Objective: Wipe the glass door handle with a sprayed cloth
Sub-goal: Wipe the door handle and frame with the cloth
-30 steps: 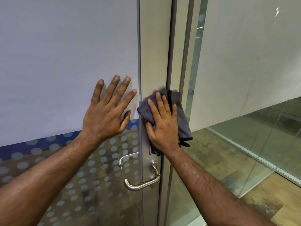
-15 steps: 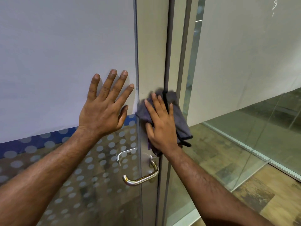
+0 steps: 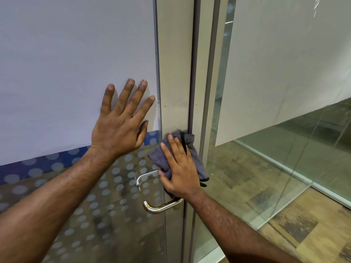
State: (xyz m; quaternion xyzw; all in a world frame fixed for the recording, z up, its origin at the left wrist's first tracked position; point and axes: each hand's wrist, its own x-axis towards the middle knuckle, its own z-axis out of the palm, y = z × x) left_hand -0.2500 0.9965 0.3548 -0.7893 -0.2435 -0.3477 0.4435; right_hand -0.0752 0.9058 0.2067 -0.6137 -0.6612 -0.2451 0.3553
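Now, step in hand: we press the grey cloth (image 3: 191, 160) flat on the door frame (image 3: 175, 73) with our right hand (image 3: 180, 173); we judge the wipe is nearing the handle.
Right fingers (image 3: 171, 149): spread over the cloth, pinning it to the frame, not curled round it.
Left fingers (image 3: 129, 95): splayed wide on the frosted glass (image 3: 66, 63), holding nothing; we judge this hand steadies the door.
Handle (image 3: 161, 205): chrome lever just below our right palm, apart from the cloth, brownish marks along its top.
Doing it well: we should slide down, wrap the cloth round the lever, and rub along its length, minding the stained bend.
Inner handle (image 3: 144, 177): seen through the glass, beside our right thumb.
Surface: dotted film (image 3: 114, 186) below our left wrist.
Room: wood-look floor (image 3: 294, 224) and a glass partition (image 3: 284, 73) beyond our right fingers.
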